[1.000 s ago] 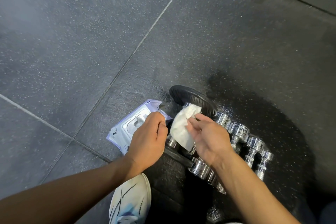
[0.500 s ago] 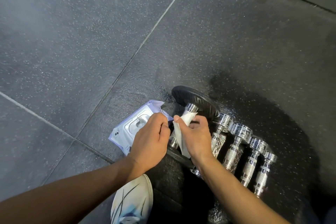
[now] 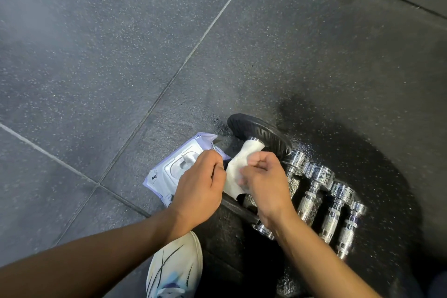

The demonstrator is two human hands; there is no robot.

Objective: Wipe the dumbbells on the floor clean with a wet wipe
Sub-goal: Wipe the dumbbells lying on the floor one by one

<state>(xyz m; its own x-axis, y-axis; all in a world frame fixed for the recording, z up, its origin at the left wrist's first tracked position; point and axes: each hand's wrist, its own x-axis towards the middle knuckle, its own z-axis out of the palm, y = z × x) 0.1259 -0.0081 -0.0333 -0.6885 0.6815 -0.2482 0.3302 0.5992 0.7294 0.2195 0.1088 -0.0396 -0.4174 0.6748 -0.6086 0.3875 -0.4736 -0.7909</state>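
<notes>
— Hands first: what has each got hold of?

— Right hand has its fingers curled around a white wet wipe, bunched over the handle of the big black dumbbell. Left hand sits just beside it, fingers curled in towards the same handle; its fingertips are hidden, so I cannot tell whether it grips the bar or only rests against it.

— And where does that dumbbell lie?

— On the floor, running from under both hands away from the person — the far black plate stands just beyond the right hand's knuckles, and the near plate is mostly covered by the two wrists. The upper end of the wipe reaches the chrome collar next to the far plate.

— Anything else about?

— Just right of the right hand, a row of small chrome dumbbells lies side by side on the floor, close together, their knurled handles roughly parallel to the big one. The one nearest the hand is partly hidden under the right wrist. Just left of the left hand, partly under it, lies a pale purple pack of wipes with a white flip lid facing up. Below the left wrist a white patterned shoe shows — toe pointing towards the hands.
</notes>
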